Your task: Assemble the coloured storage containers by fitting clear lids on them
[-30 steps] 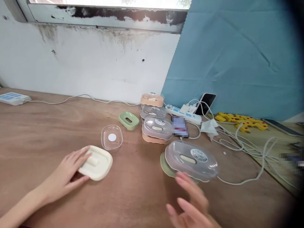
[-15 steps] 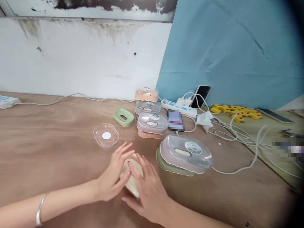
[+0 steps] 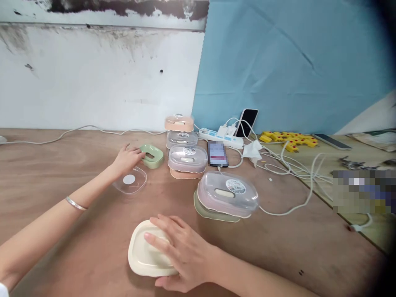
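Note:
In the head view, my right hand (image 3: 182, 251) grips a cream soap dish (image 3: 144, 253) on the table, fingers across its top and thumb at the near edge. My left hand (image 3: 128, 159) is stretched out, fingers apart, its fingertips at the left edge of a green slotted soap dish insert (image 3: 154, 156); contact is hard to tell. A clear lid (image 3: 140, 183) with a round white label lies just below that hand, partly covered by it. Right of the cream dish, a large lidded soap dish (image 3: 227, 194) rests on a green base (image 3: 213, 213).
Several lidded soap dishes (image 3: 187, 159) stand stacked toward the wall. Behind them are a power strip (image 3: 236, 142), a propped phone (image 3: 247, 121) and another phone lying flat (image 3: 217, 154). White cables (image 3: 305, 206), crumpled tissue (image 3: 253, 150) and yellow pieces (image 3: 289, 139) lie to the right.
My left hand has left the cream dish and reached forward to the green insert. My right hand still has the cream dish, now turned and nearer me. The view has swung slightly right.

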### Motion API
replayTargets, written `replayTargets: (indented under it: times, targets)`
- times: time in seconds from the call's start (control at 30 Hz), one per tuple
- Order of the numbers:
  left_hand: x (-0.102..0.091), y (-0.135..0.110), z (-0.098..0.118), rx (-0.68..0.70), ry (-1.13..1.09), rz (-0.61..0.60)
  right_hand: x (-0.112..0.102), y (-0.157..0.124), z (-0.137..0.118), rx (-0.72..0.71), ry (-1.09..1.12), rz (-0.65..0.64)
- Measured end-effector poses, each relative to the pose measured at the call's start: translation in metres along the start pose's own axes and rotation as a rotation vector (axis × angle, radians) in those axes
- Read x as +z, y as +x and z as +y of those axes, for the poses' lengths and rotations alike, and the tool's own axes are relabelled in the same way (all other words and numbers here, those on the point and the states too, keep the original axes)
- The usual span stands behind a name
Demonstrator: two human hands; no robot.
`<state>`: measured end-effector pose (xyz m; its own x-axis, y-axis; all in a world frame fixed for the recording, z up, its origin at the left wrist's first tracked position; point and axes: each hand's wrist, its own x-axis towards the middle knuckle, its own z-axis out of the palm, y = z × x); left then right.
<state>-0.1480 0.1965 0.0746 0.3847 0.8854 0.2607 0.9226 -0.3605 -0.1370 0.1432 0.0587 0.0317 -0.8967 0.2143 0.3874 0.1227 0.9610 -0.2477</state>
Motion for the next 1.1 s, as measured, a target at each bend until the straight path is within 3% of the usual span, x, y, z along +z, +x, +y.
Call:
replayTargets:
  times: [0.2, 0.37, 0.53, 0.63, 0.77, 0.93, 1.1]
  targets:
    - [-0.004, -0.013, 0.016, -0.021, 0.108, 0.177, 0.0, -0.001, 0.002, 0.026, 0.039, 0.028]
    - [-0.049, -0.045, 0.037, -0.038, 0.142, 0.36, 0.0, 0.0, 0.001, 0.147, -0.006, 0.099]
    - [-0.084, -0.09, 0.068, 0.067, 0.078, 0.461, 0.002, 0.004, 0.002, 0.325, 0.045, 0.171]
    - [-0.08, -0.106, 0.088, 0.175, -0.054, 0.431, 0.005, 0.006, 0.003, 0.499, 0.117, 0.225]
    - [-0.06, -0.113, 0.113, 0.289, -0.234, 0.359, 0.005, 0.008, 0.002, 0.635, 0.129, 0.266]
    - [-0.042, -0.116, 0.131, 0.362, -0.42, 0.27, -0.002, 0.01, 0.001, 0.627, 0.073, 0.217]
    - [-0.033, -0.117, 0.132, 0.375, -0.515, 0.208, -0.005, 0.011, 0.002, 0.628, 0.06, 0.168]
